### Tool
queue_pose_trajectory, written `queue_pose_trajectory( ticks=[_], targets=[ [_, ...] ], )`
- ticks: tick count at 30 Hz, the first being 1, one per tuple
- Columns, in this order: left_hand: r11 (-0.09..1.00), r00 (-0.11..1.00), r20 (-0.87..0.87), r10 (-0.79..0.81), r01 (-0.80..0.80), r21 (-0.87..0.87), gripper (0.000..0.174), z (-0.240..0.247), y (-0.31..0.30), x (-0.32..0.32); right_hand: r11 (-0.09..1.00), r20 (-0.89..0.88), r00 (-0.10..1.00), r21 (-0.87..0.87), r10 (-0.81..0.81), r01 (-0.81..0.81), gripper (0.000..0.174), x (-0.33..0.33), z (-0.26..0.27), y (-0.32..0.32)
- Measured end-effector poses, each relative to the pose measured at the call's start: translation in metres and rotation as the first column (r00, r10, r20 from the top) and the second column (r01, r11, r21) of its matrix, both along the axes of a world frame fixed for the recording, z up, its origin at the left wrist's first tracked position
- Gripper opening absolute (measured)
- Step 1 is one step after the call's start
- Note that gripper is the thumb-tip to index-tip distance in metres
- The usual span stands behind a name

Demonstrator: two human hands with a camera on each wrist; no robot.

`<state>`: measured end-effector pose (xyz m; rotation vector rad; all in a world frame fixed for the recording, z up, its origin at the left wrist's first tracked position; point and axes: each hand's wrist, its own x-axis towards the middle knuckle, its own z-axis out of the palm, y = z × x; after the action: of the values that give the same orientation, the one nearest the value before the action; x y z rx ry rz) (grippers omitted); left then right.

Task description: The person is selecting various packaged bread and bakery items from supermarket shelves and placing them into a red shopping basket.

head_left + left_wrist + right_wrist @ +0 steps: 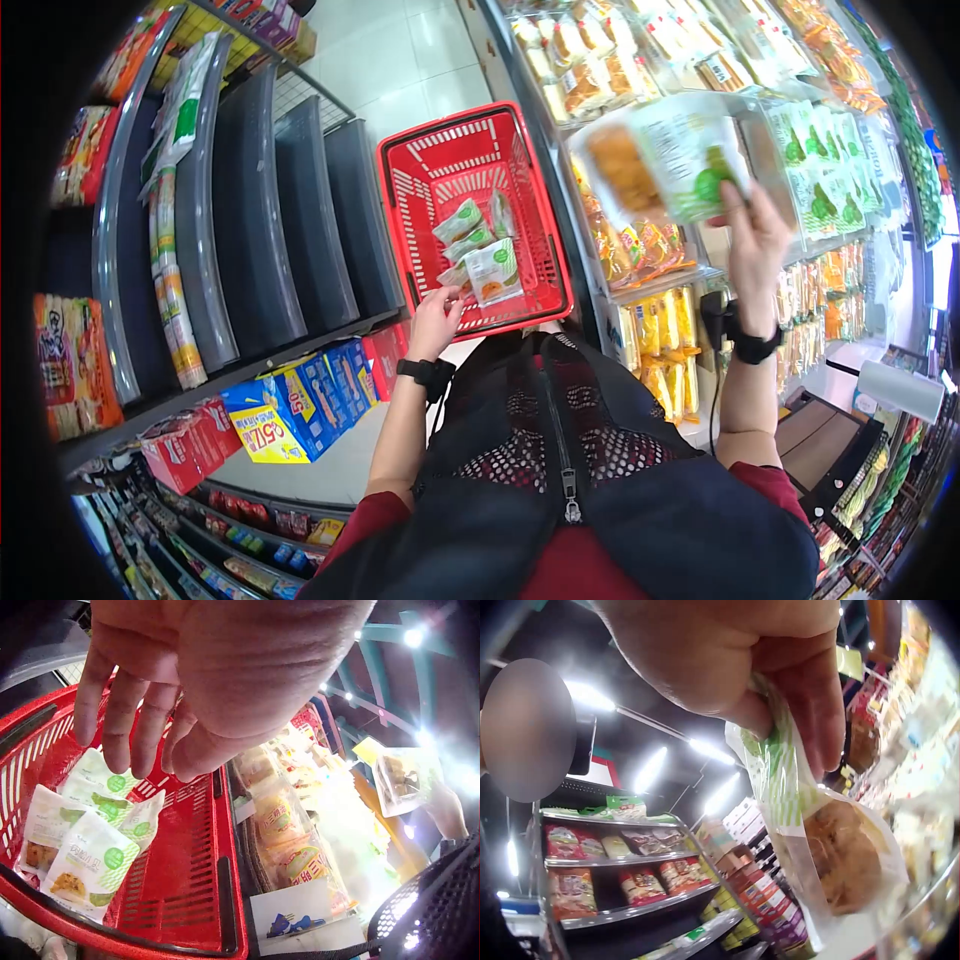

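Note:
My right hand pinches a white-and-green snack pouch by one end, between thumb and fingers, above the bread display. Brown food shows through the pouch's clear window in the right wrist view. My left hand is at the near rim of a red shopping basket, its fingers extended and holding nothing. Several similar green-and-white pouches lie together inside the basket, close below the left fingers in the left wrist view.
Dark shelving stands to the left, with packaged snacks on it. Blue and yellow boxes are stacked below. To the right, a display holds bagged breads and rows of green-and-white pouches. A tiled floor lies beyond the basket.

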<state>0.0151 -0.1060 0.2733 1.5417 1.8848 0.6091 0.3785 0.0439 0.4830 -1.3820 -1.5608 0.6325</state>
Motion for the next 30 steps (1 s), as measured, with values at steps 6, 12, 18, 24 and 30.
queue_pose_trajectory(
  ticks=[6,12,18,24,30],
  targets=[
    [0.998,0.998,0.000,0.063,-0.063,-0.020,0.025,0.004,-0.023,-0.017,0.969,0.205,0.948,-0.092,0.243,-0.229,0.022,-0.103,-0.126,-0.030],
    [0.988,0.992,-0.032,0.121,-0.124,-0.087,0.025,0.000,-0.051,-0.038,0.874,0.446,0.787,-0.426,0.428,-0.234,0.015,-0.150,-0.215,-0.051],
    [0.986,0.989,-0.019,0.148,-0.149,-0.073,0.024,-0.005,-0.062,-0.048,0.817,0.498,0.713,-0.547,0.494,-0.184,0.015,-0.152,-0.270,-0.060],
    [0.998,0.999,-0.016,0.039,-0.040,-0.045,0.024,-0.039,-0.021,-0.045,0.777,0.511,0.646,-0.591,0.567,-0.215,0.017,-0.127,-0.207,-0.031],
    [0.995,0.994,0.067,-0.087,0.084,0.048,0.024,-0.011,0.052,-0.008,0.965,0.411,0.879,0.196,-0.243,0.175,0.021,0.015,-0.054,0.048]
  ],
)
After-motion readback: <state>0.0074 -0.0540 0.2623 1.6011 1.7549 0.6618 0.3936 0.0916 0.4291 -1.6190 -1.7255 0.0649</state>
